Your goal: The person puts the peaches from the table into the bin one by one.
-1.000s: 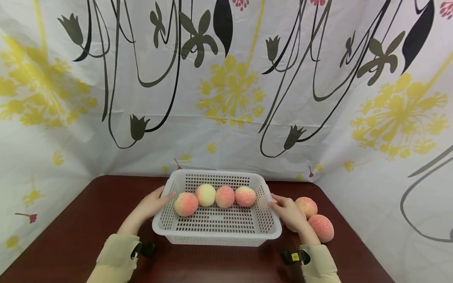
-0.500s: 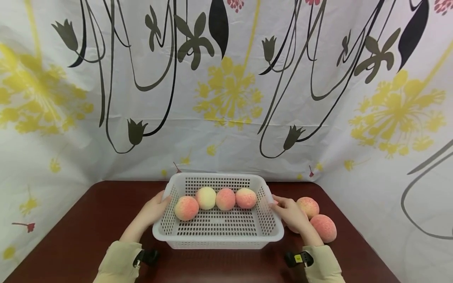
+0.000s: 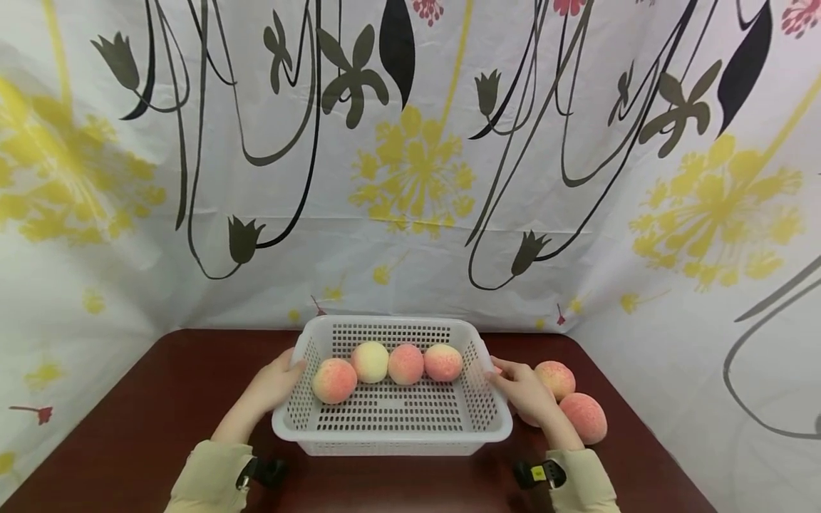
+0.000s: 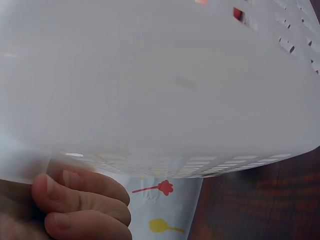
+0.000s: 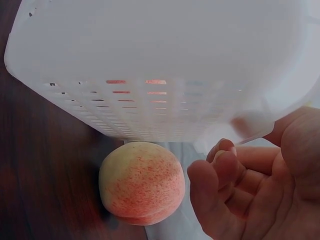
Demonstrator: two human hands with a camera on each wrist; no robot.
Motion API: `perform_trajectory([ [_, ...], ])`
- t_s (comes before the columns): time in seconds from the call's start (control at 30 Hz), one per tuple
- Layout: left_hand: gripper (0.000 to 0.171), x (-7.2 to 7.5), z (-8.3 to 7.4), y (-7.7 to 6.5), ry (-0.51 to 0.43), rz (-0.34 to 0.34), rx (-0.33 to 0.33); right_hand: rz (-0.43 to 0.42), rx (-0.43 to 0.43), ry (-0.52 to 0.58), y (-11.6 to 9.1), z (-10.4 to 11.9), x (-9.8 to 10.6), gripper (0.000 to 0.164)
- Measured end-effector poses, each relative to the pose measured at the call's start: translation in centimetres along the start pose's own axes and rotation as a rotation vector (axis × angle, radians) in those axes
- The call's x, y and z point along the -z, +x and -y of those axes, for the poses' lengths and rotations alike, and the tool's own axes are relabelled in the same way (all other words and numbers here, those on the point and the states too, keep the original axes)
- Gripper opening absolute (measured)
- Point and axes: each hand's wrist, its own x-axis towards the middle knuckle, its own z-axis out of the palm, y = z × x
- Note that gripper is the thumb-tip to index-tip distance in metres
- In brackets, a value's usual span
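A white plastic basket [image 3: 391,436] with slotted walls stands in front of me, several peaches [image 3: 335,380] inside it. My left hand [image 3: 272,386] grips its left rim, thumb on top; in the left wrist view the fingers [image 4: 92,200] curl under the rim. On the opposite side my right hand [image 3: 527,390] holds the right rim, thumb over it and fingers [image 5: 205,192] bent below. Close to those fingers, in the right wrist view, a red-and-yellow peach [image 5: 142,182] lies beside the basket; the right hand mostly hides it in the head view.
Two more peaches, one yellowish-pink [image 3: 555,379] and one redder [image 3: 584,417], lie right of the right hand on the dark red-brown table [image 3: 154,420]. A white floral cloth [image 3: 410,271] hangs behind the table and along both sides.
The left thumb has drawn back from over the basket's inside to the rim, and the left hand holds the edge more closely. The head view has shifted slightly; the peaches keep their places.
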Motion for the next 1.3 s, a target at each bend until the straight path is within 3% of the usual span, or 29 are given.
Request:
perform_trajectory([
  [0.27, 0.053, 0.1, 0.2, 0.1, -0.048, -0.007, 0.011, -0.043, 0.017, -0.144, 0.1, 0.3, 0.1, 0.055],
  [0.53, 0.052, 0.1, -0.1, 0.1, -0.033, 0.006, 0.003, -0.028, 0.023, -0.120, -0.1, 0.1, 0.3, 0.055],
  [0.67, 0.055, 0.3, -0.2, 0.2, -0.004, 0.009, -0.015, -0.001, 0.012, -0.030, 0.1, 0.0, 0.2, 0.055],
  [0.77, 0.055, 0.3, -0.2, 0.2, -0.023, 0.017, -0.005, 0.026, -0.006, 0.034, 0.2, -0.1, 0.2, 0.055],
  [0.9, 0.056, 0.1, 0.0, 0.2, -0.054, 0.020, 0.011, 0.051, -0.010, 0.042, 0.2, 0.0, 0.3, 0.056],
  [1.07, 0.054, -0.2, 0.0, 0.2, -0.067, 0.006, 0.021, 0.045, 0.018, -0.101, 0.1, 0.3, 0.8, 0.058],
  [1.3, 0.053, -0.1, 0.0, 0.0, -0.067, -0.011, 0.028, 0.042, 0.074, -0.394, 0.7, 1.2, 1.2, 0.053],
])
